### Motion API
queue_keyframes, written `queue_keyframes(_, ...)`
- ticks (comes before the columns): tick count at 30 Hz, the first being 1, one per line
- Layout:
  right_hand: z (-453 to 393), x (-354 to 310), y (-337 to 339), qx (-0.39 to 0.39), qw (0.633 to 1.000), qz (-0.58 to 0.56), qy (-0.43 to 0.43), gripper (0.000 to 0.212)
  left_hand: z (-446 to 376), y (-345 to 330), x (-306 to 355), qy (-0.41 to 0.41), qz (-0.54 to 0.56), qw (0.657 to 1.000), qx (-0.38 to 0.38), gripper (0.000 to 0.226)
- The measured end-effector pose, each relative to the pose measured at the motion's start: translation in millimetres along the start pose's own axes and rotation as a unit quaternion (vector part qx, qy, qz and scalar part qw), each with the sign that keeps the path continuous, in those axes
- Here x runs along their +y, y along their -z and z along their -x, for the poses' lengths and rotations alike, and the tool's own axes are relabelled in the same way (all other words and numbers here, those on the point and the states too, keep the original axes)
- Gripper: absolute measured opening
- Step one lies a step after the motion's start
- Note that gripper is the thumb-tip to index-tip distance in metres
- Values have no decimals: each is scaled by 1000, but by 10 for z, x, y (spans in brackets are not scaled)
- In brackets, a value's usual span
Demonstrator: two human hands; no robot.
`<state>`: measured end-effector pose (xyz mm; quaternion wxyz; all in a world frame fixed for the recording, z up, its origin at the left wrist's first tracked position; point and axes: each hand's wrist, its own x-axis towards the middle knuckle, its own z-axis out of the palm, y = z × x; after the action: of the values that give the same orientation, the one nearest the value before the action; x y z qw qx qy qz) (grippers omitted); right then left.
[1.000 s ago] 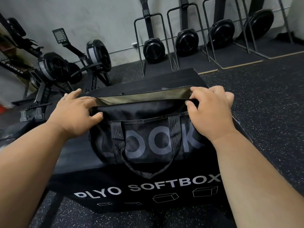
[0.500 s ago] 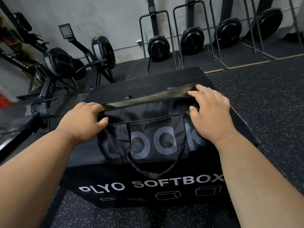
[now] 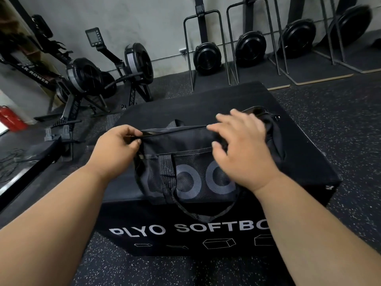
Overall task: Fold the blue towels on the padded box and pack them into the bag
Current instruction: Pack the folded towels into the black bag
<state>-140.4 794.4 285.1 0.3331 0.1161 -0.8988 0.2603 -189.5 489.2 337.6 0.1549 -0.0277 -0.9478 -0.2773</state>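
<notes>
The bag (image 3: 185, 162) is sitting on the box (image 3: 299, 124). The left hand (image 3: 115, 149) is pinching the bag's top edge at its end. The right hand (image 3: 243, 153) is blurry, its fingers (image 3: 222, 122) spread loose over the top, grasping nothing. The bag looks soft and floppy, so holding its ends seems best. No towels are showing.

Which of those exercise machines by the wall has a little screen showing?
The rowing machine left of the bag: its monitor sits atop an arm.
</notes>
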Motion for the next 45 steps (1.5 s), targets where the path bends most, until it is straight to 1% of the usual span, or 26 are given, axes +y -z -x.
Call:
queue_keyframes(3, 65, -258, -203, -43, 997, -44, 35, 39, -39, -36, -46, 57, 103, 992, 42, 9)
queue_keyframes(7, 93, -493, -392, -113, 991, -67, 36, 41, -114, -76, -177, 110, 200, 971, 64, 17)
queue_keyframes(9, 78, -550, -463, -126, 989, -67, 36, 42, -139, -94, -221, 135, 236, 960, 70, 20)
queue_keyframes(11, 56, -596, -522, -126, 989, -69, 36, 44, -166, -103, -247, 143, 267, 949, 81, 23)
queue_keyframes(14, 10, -684, -601, -125, 989, -72, 41, 48, -204, -91, -235, 133, 294, 941, 102, 22)
queue_keyframes(18, -51, -840, -718, -114, 990, -65, 54, 53, -247, -72, -202, 108, 300, 942, 104, 28)
queue_keyframes(23, -105, -1033, -900, -147, 986, -51, 55, 58, -322, -58, -211, 94, 304, 944, 90, 40)
queue_keyframes(27, -228, -1124, -989, -158, 985, -64, 16, 60, -326, -39, -156, 68, 293, 951, 72, 49)
queue_keyframes(31, -394, -1202, -1053, -120, 984, -122, -54, 62, -274, -10, -68, 27, 277, 960, 36, 49)
queue_keyframes(33, -462, -1186, -1117, -110, 978, -152, -85, 59, -256, -6, -29, 3, 287, 958, 12, 49)
queue_keyframes(35, -508, -1159, -1188, -94, 975, -171, -105, 51, -242, -2, -18, -8, 294, 956, -14, 48)
queue_keyframes(37, -539, -1148, -1244, -84, 974, -178, -108, 41, -254, 10, -47, -6, 299, 954, -31, 47)
queue_keyframes(40, -556, -1134, -1290, -89, 969, -201, -113, 26, -259, 30, -88, -1, 338, 939, -54, 43)
queue_keyframes(43, -549, -1110, -1343, -84, 963, -224, -124, 19, -265, 17, -134, 27, 381, 923, -42, 36)
queue_keyframes(45, -529, -1118, -1362, -81, 962, -227, -129, 19, -287, -32, -211, 46, 369, 928, -5, 33)
